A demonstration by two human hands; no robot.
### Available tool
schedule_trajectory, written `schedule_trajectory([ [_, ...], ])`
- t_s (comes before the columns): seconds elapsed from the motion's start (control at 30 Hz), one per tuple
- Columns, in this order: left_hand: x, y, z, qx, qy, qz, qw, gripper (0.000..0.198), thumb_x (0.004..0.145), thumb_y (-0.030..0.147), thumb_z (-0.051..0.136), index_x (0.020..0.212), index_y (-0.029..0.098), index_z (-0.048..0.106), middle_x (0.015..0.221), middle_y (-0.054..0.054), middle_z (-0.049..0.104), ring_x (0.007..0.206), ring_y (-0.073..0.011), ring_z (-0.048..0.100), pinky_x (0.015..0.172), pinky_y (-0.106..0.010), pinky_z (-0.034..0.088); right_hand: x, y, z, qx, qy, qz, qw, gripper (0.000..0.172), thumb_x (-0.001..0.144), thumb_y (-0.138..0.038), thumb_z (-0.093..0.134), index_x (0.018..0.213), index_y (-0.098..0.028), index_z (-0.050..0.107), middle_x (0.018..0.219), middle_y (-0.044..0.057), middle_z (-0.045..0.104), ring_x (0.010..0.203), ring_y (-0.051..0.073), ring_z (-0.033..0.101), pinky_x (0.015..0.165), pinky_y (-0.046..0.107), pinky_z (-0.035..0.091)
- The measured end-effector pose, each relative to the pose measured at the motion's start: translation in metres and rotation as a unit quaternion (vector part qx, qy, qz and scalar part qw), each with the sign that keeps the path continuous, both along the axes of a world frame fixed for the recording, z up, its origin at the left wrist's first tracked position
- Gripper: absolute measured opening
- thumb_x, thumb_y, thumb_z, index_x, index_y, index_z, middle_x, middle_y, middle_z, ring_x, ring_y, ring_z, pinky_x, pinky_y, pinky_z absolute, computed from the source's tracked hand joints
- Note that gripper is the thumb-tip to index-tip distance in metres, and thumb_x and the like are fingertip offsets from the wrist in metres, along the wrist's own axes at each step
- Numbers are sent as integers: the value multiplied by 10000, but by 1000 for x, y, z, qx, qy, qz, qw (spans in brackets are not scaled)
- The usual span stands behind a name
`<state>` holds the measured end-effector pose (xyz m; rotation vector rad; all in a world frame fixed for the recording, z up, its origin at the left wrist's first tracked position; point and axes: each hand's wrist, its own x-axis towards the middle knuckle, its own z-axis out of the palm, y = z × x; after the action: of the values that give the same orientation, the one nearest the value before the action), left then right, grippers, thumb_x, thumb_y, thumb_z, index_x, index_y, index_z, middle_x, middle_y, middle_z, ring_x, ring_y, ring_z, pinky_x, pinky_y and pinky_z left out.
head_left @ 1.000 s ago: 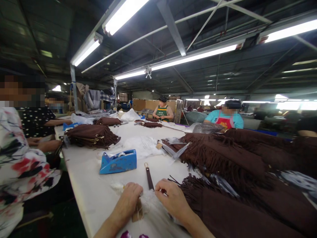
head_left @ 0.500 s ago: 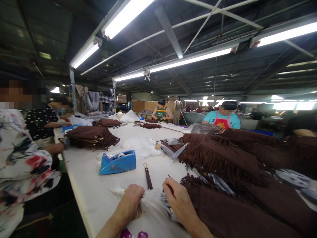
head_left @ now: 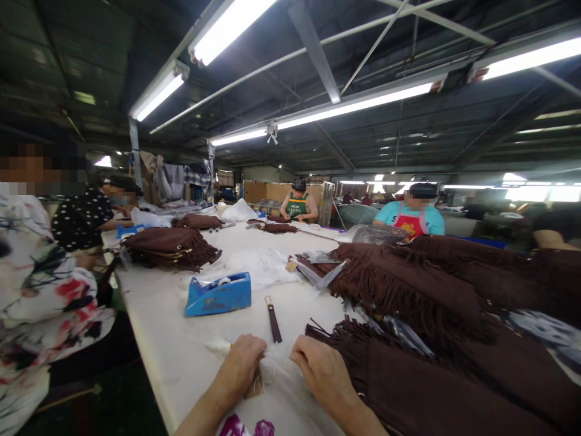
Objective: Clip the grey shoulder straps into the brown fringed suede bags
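Note:
My left hand is closed low over the table, its fingers pinched on something I cannot make out. Below its fingers show a small brown tag-like piece and thin, pale loops. To the right, my right hand is also closed, with fingers curled inward and whatever they pinch hidden. A gap separates the two hands. Just beyond them lies a dark brown strap with a gold clasp. Fringed brown fabric lies against my right hand's outer side.
A blue tape dispenser stands ahead of my left hand. White plastic sheeting lies behind it. Fringed brown pieces are piled at the right, with another stack at the left. Purple wrapping lies nearest me. Co-workers sit around the table.
My right hand has moved slightly left, closer to my left hand. The whitish film and patterned piece seen between the hands no longer show; thin loops now appear beside my left fingers.

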<state>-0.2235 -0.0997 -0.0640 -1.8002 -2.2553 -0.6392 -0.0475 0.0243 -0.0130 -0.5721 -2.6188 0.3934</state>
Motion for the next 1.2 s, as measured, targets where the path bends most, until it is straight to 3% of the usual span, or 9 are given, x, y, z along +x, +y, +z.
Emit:
schedule_trajectory([
  [0.17,4,5,-4,-20,40,-34,998,205,777,3,464,792,184,558,811,-41,615,783,-206,515,743,-319,393,24,10,9,68,-95,-47,992,155,921,-93,520,854,-179,631,867,46,711,779,201,663,595,265,311],
  [0.4,7,2,3,-39,83,-35,995,210,838,25,435,834,180,577,832,-40,621,818,-201,525,807,-326,384,13,-15,1,25,-31,1,999,148,909,-153,527,808,-224,608,776,-10,710,751,172,654,606,243,347],
  [0.6,-1,2,1,-32,72,75,994,273,819,-12,385,839,172,585,817,-60,627,790,-222,539,741,-331,394,65,53,-4,42,-33,-151,987,209,892,-176,390,732,-221,516,769,82,678,702,244,623,580,308,320],
  [0.73,-8,5,1,-26,71,87,993,285,841,20,371,829,177,609,814,-76,654,797,-247,578,752,-372,421,122,76,-2,-111,99,-136,980,281,874,-405,361,661,-241,439,619,6,562,595,194,545,570,289,374],
  [0.87,-19,4,-6,96,84,29,991,281,833,166,474,1045,180,657,1151,-143,672,1086,-325,581,951,-500,420,158,58,2,-268,178,-134,937,335,824,-511,406,639,-234,442,571,-32,492,498,140,481,507,254,373],
  [1.0,18,15,2,154,-145,-77,974,381,819,360,589,1181,254,643,1181,-90,686,1015,-284,633,913,-421,499,181,35,2,-328,213,-132,911,363,822,-555,461,666,-228,446,569,-52,477,471,112,441,482,230,352],
  [1.07,67,24,17,84,-385,-117,912,429,878,485,550,1249,275,598,1189,-87,682,836,-216,667,722,-321,540,192,25,-4,-334,215,-117,910,358,837,-548,473,684,-226,439,592,-50,492,478,107,448,482,222,352],
  [1.13,122,39,36,56,-606,-154,779,609,812,630,584,1269,228,564,1207,-149,655,687,-183,656,446,-228,423,205,18,-12,-315,199,-105,922,325,861,-504,469,701,-222,446,616,-40,516,499,110,467,493,218,361],
  [1.2,168,58,51,48,-720,-191,665,696,688,692,688,1190,221,585,1132,-141,667,625,-144,630,389,-178,310,220,12,-20,-274,171,-114,939,276,875,-433,467,707,-214,475,625,-28,543,545,121,498,523,216,375],
])
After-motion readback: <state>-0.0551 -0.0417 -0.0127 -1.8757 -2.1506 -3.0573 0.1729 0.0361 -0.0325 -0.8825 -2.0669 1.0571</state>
